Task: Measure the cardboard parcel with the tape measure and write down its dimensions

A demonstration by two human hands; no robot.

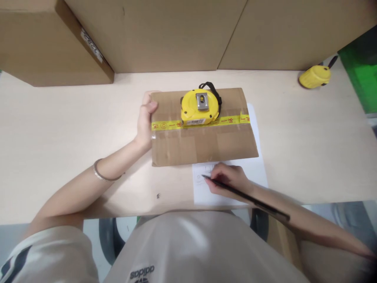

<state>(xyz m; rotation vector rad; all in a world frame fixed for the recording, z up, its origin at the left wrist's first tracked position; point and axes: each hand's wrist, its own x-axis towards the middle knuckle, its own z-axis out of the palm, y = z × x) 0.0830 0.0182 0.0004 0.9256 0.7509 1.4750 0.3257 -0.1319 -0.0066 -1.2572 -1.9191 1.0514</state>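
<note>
One taped carton (203,137), likely light but stiff, suits end-holding, as the left hand (145,122) grasps it; nearer than it, the right hand (231,180) pinches a black pencil (259,203).

A pale, wood-grained tabletop (73,133) spans the view, its near edge running along the person's body; at its far side stand large brown cardboard boxes, one at the left (50,47) with a white label (92,45) on its side, then a middle one (165,37) and a right-hand one (279,37), these last two meeting at a narrow seam; just in front of the right-hand one lies a yellow tool (315,76) with a black end, its kind unclear; near the front edge lies a white paper sheet (253,167) bearing faint marks, partly hidden; to its left is a small dark mark (158,196).
</note>
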